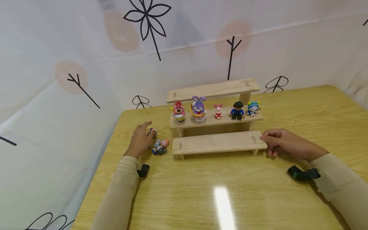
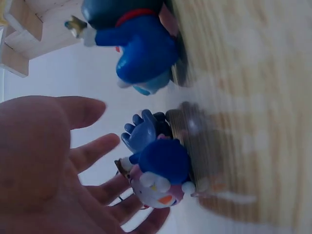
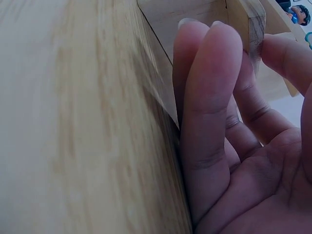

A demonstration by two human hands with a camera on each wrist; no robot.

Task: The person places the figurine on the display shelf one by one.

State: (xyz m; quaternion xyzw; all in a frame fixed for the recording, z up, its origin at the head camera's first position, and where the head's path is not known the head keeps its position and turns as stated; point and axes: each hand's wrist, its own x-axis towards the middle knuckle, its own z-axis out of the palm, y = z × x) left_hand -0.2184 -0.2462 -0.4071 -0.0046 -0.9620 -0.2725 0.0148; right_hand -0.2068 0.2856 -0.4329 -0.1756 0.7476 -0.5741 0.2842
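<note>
My left hand reaches down over a small figurine at the table's left. In the left wrist view its fingers spread beside a blue toy figurine with a white face and an orange mouth, lying on the table. Another figurine in blue with a red collar lies nearby, part of a small heap of figurines. On the other side, my right hand pinches the right end of the lowest board of a wooden stepped shelf, thumb on the edge in the right wrist view.
Along the shelf's middle board stand a red bear figurine, a purple rabbit, a small pink pig, a figure in a black cap and a blue figurine. The top board rises behind, before a patterned cloth.
</note>
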